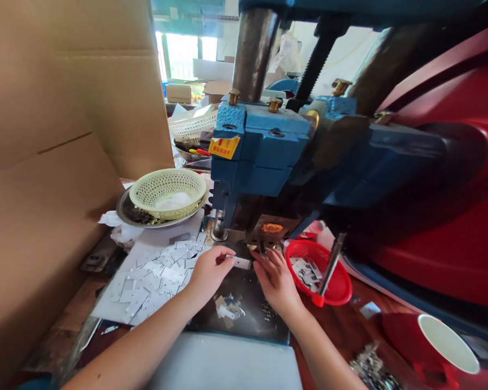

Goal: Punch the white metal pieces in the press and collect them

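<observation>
Beneath the head of the blue press (264,146), a small metal strip (241,263) lies nearly level at the near edge of the tooling, above a dark plate (248,319). The left hand (209,271) has thumb and forefinger clamped on the strip's left end; this end grip probably leaves most of its face uncovered and the fingertips out to the side. The right hand (277,281) is by the other end, fingers slightly spread and pointing in toward the tooling, perhaps to guide or square that end; whether they touch or hold anything, I cannot tell.

Loose flat pieces (158,276) lie spread over a pale sheet (106,306) beside the left forearm, seemingly so that single ones are easy to pick out. Just beside the right hand, a red basket (344,287) on the tabletop (329,330) holds similar pieces, its raised sides likely keeping them together and apart from the spread ones. Farther back on the left, a pale green basket (168,211) rests on a metal bowl (124,208).
</observation>
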The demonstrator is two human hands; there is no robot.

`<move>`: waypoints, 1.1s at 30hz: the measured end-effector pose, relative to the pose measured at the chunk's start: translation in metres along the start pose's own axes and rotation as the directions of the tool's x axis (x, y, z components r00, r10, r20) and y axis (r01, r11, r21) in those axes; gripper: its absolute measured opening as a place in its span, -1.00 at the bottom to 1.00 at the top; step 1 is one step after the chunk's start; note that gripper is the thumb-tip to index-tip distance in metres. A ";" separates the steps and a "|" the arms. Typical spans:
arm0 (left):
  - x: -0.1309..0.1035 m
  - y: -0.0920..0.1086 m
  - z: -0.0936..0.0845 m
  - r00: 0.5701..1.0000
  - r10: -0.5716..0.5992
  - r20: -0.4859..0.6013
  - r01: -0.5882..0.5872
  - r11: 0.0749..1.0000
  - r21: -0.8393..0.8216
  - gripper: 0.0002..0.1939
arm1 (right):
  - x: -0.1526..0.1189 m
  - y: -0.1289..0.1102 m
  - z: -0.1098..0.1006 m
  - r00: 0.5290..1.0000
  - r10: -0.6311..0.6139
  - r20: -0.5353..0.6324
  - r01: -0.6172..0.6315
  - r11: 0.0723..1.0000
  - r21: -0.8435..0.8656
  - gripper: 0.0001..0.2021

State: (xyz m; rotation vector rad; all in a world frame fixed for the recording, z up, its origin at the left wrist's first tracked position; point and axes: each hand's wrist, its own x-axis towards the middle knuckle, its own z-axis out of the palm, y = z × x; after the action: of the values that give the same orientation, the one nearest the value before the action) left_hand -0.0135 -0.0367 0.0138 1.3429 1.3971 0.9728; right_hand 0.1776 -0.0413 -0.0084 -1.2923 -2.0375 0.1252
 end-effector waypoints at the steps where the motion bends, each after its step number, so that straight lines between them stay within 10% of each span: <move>1: 0.003 0.002 0.003 1.000 0.026 -0.007 -0.026 0.999 0.038 -0.85 | -0.001 0.002 0.001 0.999 0.042 -0.018 -0.041 0.997 0.062 -0.73; 8: 0.027 0.001 0.022 0.968 0.234 -0.090 -0.194 0.927 0.322 -0.88 | 0.010 0.015 0.020 0.967 0.242 -0.082 -0.231 0.965 0.124 -0.81; 18: 0.046 -0.002 0.027 0.961 0.237 0.143 -0.269 0.918 0.291 -0.63 | 0.020 0.016 0.027 0.960 0.271 -0.072 -0.248 0.940 0.234 -0.82; 23: 0.019 0.005 0.007 0.918 0.394 -0.039 -0.345 0.845 0.410 -0.77 | 0.003 0.012 0.015 0.911 0.400 -0.101 -0.355 0.884 0.304 -0.73; 28: -0.027 -0.008 -0.012 0.875 0.245 0.419 -0.452 0.725 0.520 -0.89 | -0.027 0.007 -0.008 0.873 0.487 -0.022 -0.459 0.837 0.298 -0.77; 33: -0.041 -0.030 -0.006 0.877 0.130 0.463 -0.415 0.690 0.593 -0.80 | -0.043 0.010 -0.012 0.940 0.340 -0.027 -0.336 0.938 0.089 -0.78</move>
State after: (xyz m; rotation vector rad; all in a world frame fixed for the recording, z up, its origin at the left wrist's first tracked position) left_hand -0.0282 -0.0802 -0.0101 2.2227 1.2933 0.3029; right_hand 0.2035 -0.0752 -0.0257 -1.5690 -1.7389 0.3341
